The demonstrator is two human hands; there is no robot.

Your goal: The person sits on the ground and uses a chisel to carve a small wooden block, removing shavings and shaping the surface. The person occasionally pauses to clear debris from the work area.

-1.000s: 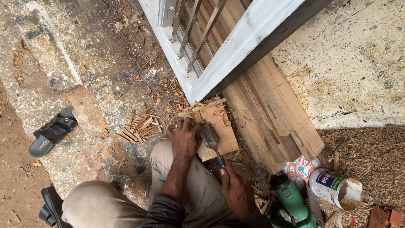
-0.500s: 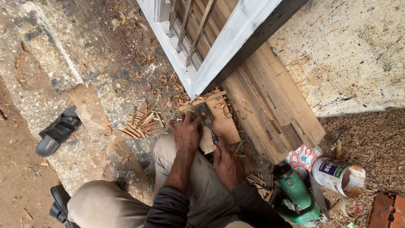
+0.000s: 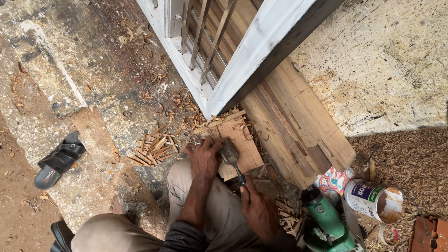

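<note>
My left hand (image 3: pixel 204 158) presses down on a flat wooden board (image 3: pixel 242 148) that lies on the ground by my knee, fingers near a small nail or pin. My right hand (image 3: pixel 258 211) grips the handle of a small hatchet (image 3: pixel 232 159), whose dark metal head rests against the board's near edge beside my left hand. Thin wooden strips (image 3: pixel 227 120) lie along the board's far edge.
A white window frame with metal bars (image 3: pixel 219 56) leans overhead on stacked timber (image 3: pixel 298 126). Wood slivers (image 3: pixel 154 148) and shavings litter the concrete. A black sandal (image 3: pixel 59 159) lies left; a green power tool (image 3: pixel 326 221), a tin can (image 3: pixel 373 200) and a colourful packet (image 3: pixel 333 179) sit right.
The view shifted slightly. My right hand has drawn back down toward my lap with the hatchet; the head now rests at the board's near edge. My left hand stays on the board.
</note>
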